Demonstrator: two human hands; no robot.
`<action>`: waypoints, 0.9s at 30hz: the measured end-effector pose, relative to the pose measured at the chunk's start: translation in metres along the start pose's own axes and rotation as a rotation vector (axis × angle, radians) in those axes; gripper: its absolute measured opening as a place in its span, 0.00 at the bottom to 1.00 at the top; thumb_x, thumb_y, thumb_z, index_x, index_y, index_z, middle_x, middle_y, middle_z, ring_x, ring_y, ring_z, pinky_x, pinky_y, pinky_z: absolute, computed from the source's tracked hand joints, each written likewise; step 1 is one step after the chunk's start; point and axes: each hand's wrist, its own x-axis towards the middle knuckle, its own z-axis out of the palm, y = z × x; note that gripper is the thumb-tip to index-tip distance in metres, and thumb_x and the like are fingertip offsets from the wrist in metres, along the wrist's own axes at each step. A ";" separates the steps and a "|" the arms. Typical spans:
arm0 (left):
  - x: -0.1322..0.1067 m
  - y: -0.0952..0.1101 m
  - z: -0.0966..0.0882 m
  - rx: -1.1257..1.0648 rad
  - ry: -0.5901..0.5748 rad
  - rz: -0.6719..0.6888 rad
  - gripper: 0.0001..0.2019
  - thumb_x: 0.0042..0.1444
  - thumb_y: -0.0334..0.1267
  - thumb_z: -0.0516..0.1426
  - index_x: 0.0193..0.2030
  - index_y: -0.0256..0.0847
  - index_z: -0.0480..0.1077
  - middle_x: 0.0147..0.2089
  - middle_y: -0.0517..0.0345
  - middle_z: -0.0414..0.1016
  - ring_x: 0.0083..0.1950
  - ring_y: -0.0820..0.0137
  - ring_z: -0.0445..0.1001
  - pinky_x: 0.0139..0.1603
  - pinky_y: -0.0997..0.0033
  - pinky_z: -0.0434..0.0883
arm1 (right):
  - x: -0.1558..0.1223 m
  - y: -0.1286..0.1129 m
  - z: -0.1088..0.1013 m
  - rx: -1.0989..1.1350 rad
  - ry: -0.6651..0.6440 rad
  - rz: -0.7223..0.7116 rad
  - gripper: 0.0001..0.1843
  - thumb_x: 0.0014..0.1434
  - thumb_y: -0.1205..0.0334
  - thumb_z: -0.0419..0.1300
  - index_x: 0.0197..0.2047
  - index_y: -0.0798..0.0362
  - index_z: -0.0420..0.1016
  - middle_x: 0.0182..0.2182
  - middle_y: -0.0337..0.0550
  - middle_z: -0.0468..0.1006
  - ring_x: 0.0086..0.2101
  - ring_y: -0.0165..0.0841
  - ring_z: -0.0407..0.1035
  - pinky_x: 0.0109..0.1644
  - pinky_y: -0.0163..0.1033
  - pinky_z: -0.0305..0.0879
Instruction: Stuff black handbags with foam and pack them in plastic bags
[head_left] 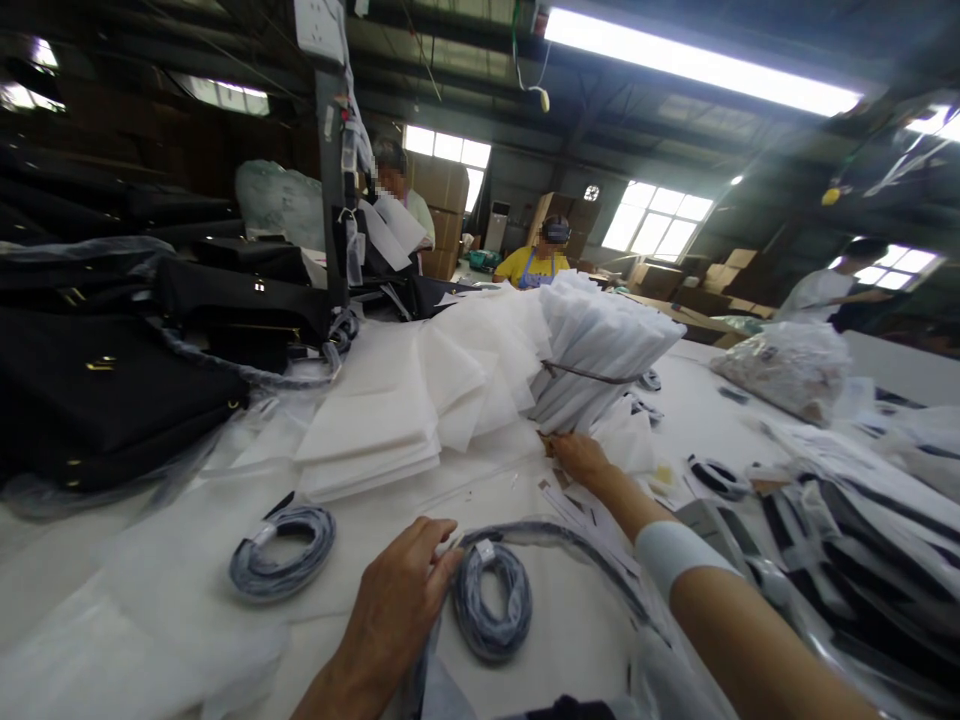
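Observation:
My left hand [401, 600] rests on the white table [135, 570] in the near middle, fingers curled on the edge of a clear plastic bag [570, 610] that holds a coiled grey strap [491, 600]. My right hand [577, 455] reaches far forward to the foot of a tied bundle of white fabric sheets [600, 345]; its fingers pinch something small that I cannot make out. A white band sits on that forearm. A second coiled strap [281, 550] in plastic lies to the left.
Stacked white fabric sheets [375, 420] lie mid-table. Black handbags [97, 390] in plastic pile up at the left. More bagged straps [847, 530] lie at the right, with a filled plastic bag [787, 365] behind. Three people work at the back near cardboard boxes.

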 end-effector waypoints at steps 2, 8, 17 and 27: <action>-0.001 0.000 0.000 0.003 -0.003 0.010 0.12 0.62 0.40 0.52 0.48 0.46 0.72 0.42 0.58 0.77 0.38 0.68 0.76 0.45 0.69 0.70 | 0.002 0.001 0.001 0.012 -0.013 -0.013 0.14 0.66 0.56 0.58 0.50 0.55 0.73 0.48 0.47 0.75 0.46 0.37 0.72 0.51 0.50 0.70; 0.000 0.002 -0.002 -0.006 0.023 0.032 0.11 0.61 0.40 0.53 0.46 0.46 0.73 0.41 0.59 0.77 0.38 0.69 0.76 0.44 0.69 0.70 | -0.006 0.004 0.002 0.173 0.064 0.048 0.11 0.65 0.58 0.60 0.46 0.57 0.73 0.45 0.45 0.76 0.44 0.37 0.72 0.50 0.49 0.70; 0.005 0.004 -0.009 -0.098 0.059 0.016 0.12 0.61 0.41 0.52 0.45 0.45 0.73 0.43 0.57 0.78 0.37 0.68 0.75 0.43 0.68 0.71 | -0.042 0.030 -0.067 0.827 0.304 0.248 0.08 0.60 0.62 0.51 0.32 0.55 0.67 0.34 0.50 0.79 0.30 0.34 0.75 0.27 0.34 0.66; 0.008 0.014 -0.021 -0.489 0.052 0.062 0.16 0.57 0.46 0.56 0.48 0.42 0.74 0.47 0.52 0.78 0.45 0.63 0.76 0.45 0.65 0.73 | -0.105 -0.023 -0.147 1.328 0.164 -0.008 0.17 0.50 0.49 0.65 0.30 0.54 0.67 0.22 0.38 0.73 0.19 0.25 0.66 0.21 0.29 0.60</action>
